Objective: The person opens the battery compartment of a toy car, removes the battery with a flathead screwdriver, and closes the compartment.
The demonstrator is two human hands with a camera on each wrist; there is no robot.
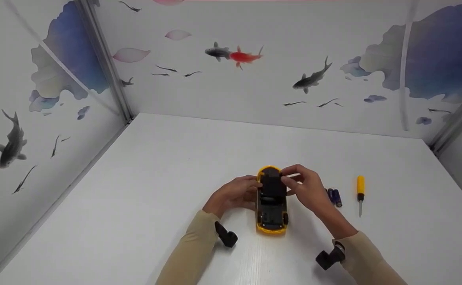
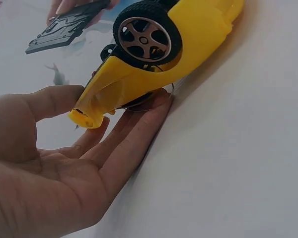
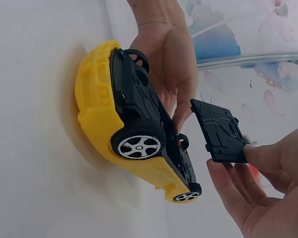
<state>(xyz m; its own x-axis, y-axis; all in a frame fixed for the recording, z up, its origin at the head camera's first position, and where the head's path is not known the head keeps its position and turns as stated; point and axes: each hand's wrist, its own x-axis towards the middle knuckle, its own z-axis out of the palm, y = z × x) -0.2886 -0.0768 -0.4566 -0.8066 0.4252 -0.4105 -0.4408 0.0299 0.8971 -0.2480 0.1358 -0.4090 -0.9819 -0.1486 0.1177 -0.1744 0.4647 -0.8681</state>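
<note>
A yellow toy car [image 1: 271, 217] lies upside down on the white table, its black underside facing up. My left hand [image 1: 235, 192] grips one end of it from the left side; in the left wrist view the thumb presses the yellow body [image 2: 203, 42] from above and the fingers reach beneath. On the other side, my right hand [image 1: 309, 190] pinches a flat black battery cover [image 3: 221, 131] between thumb and fingers. Seen from the right wrist, the cover is held apart from the car's underside [image 3: 144, 94], above an opening that is only partly visible.
Several dark blue batteries [image 1: 336, 197] lie right of the right hand, partly hidden by it. Further right is a screwdriver [image 1: 360, 186] with a yellow handle, its shaft pointing toward the near edge. Printed wall panels [image 1: 247, 91] enclose the table at the back and sides.
</note>
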